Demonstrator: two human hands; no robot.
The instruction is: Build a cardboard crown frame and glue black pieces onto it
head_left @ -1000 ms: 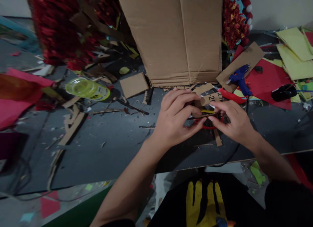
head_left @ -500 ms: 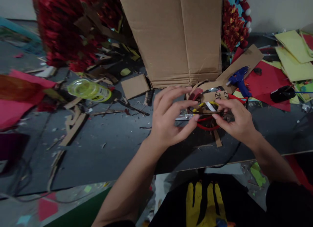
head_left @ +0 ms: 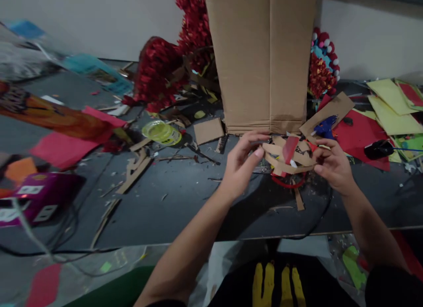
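Between both hands a thin cardboard strip [head_left: 292, 168] is bent into a loose loop, with a red translucent band [head_left: 290, 149] across it. My left hand [head_left: 243, 166] pinches its left end between thumb and fingers. My right hand [head_left: 335, 168] grips the right end with thumb and fingertips. Just beneath the strip, red-handled scissors [head_left: 287, 183] lie on the dark table, partly hidden by it. A narrow cardboard scrap [head_left: 299, 200] lies below the scissors. Beyond my right hand is a blue glue gun [head_left: 325, 127].
A tall cardboard panel [head_left: 254, 69] stands behind my hands. To the left are a yellow-green jar [head_left: 161, 133], cardboard offcuts [head_left: 135, 170] and a purple box [head_left: 42, 194] with cords. Red paper [head_left: 360, 137] and a black bottle [head_left: 378, 149] are on the right.
The view has swung left and up, bringing more of the table's left side in. The cardboard strip is turned, so its loop and red band show more clearly; both hands stay at it.
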